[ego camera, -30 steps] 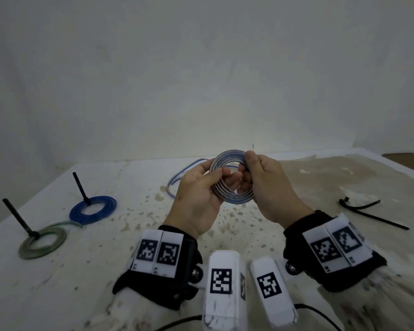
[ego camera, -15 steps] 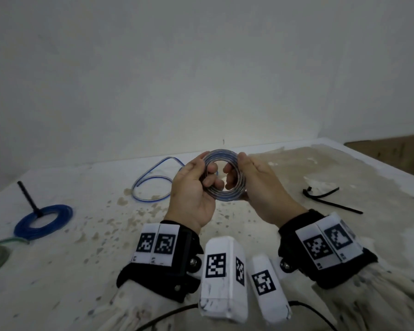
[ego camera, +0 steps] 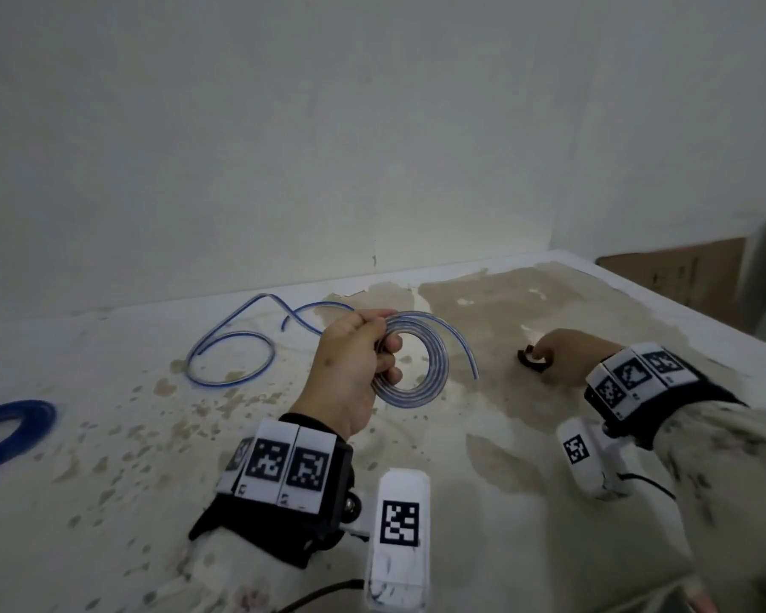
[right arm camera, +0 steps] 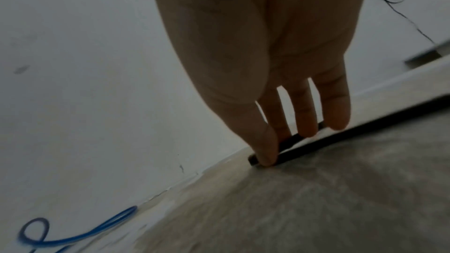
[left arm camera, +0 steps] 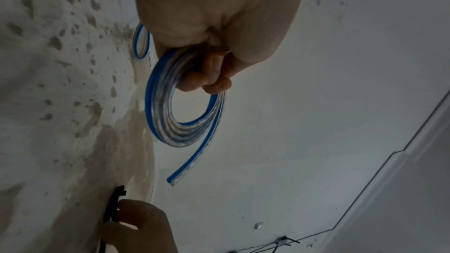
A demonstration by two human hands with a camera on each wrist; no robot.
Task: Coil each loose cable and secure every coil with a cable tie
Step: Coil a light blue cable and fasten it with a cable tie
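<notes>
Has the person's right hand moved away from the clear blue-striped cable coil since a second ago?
Yes: the right hand left the clear blue-striped cable coil and went rightward to the black cable ties.

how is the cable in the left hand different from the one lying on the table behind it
The held cable is wound into a tight multi-turn coil, gripped by the left hand above the table, with one free end sticking out. The loose cable lies flat on the table in a single open loop with a wavy tail, untouched. Both are clear with a blue stripe, and neither has a tie on it.

White table [ego camera: 107,502], stained brown at right. On it: loose blue cable [ego camera: 235,356] upper centre, blue coil [ego camera: 14,431] left edge, black cable tie [ego camera: 527,360] right.
</notes>
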